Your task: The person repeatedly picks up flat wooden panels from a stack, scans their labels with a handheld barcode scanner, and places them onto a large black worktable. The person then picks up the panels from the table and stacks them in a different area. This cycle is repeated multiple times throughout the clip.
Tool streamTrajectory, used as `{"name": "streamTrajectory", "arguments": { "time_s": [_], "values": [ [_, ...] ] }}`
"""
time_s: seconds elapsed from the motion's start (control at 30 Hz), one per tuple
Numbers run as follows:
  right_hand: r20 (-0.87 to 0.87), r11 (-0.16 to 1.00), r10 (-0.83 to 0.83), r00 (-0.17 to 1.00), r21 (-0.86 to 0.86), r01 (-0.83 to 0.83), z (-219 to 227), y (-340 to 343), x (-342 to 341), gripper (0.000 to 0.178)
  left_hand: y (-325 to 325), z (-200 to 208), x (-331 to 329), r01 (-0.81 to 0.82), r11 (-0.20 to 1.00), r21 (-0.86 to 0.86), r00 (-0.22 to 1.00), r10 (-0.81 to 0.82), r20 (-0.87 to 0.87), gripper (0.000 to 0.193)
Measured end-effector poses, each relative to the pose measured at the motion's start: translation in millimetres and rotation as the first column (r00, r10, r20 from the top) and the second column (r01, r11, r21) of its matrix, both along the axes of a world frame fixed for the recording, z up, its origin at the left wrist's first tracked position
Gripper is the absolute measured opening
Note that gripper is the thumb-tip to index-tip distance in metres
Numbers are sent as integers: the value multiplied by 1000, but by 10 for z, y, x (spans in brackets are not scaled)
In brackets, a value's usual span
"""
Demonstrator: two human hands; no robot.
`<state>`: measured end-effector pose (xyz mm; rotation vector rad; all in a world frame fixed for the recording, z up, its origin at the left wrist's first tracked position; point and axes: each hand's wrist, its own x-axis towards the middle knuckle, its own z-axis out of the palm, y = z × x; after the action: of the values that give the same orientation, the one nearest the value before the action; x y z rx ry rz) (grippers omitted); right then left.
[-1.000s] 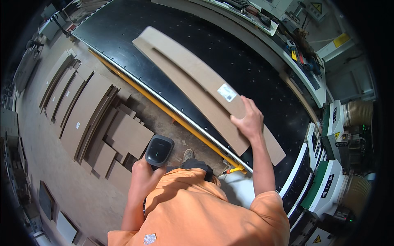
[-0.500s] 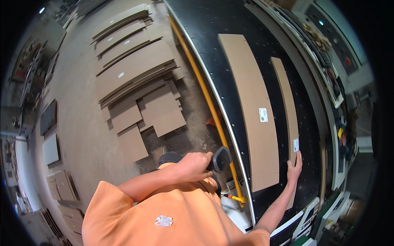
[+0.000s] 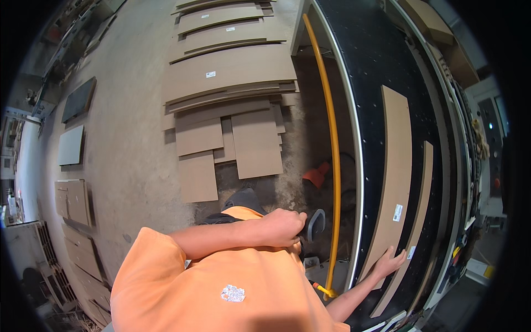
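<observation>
Nearest, the left hand is being held close to the chest, its fingers curled tight around the grip of a dark handheld scanner-like device. Compared with a second ago, that device is being carried higher and nearer the yellow rail of the machine bed, and it is now being seen edge-on beside the rail.

Just beyond the rail, on the black tabletop, the right hand is being laid flat, fingers spread apart, on the near end of the long wide brown fibreboard panel; nothing is being gripped. A second ago this panel was being seen running diagonally with the hand on its far side; now it is being seen almost lengthwise, which suggests the body is being turned along the bed and the panel is being steadied or slid rather than lifted.

The panel's long axis is lying parallel to the rail, pointing away from the person, with a small white label near the hand. A narrower brown strip is lying alongside it, farther from the rail.
</observation>
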<state>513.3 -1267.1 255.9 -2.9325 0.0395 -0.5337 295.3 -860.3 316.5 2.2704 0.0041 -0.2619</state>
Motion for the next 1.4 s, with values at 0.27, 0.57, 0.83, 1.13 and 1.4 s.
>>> {"name": "streamTrajectory", "arguments": {
  "time_s": [0.27, 0.57, 0.83, 1.13, 1.4],
  "values": [
    [134, 994, 25, 991, 104, -39, 239, 1166, -411, 49, 1033, 38, 102, 57, 997, -54, 998, -58, -27, 35],
    [81, 981, 116, 990, 144, -127, 497, 2244, -660, 41, 1557, -111, 188, 27, 990, -140, 996, -38, -78, 40],
    [-32, 832, 517, 855, 253, -494, 351, 3425, -259, 35, 1765, -213, 375, -82, 974, -210, 979, 39, -200, 41],
    [-387, 440, 872, 300, 889, -131, 100, 4437, 233, 13, 1685, 301, 1015, -190, 542, -819, 980, 53, -193, 22],
    [24, 450, 697, -717, 764, 463, 235, 5141, -671, 21, 683, 774, 1774, 171, 185, -968, 981, -117, 151, 24]
  ]
}}
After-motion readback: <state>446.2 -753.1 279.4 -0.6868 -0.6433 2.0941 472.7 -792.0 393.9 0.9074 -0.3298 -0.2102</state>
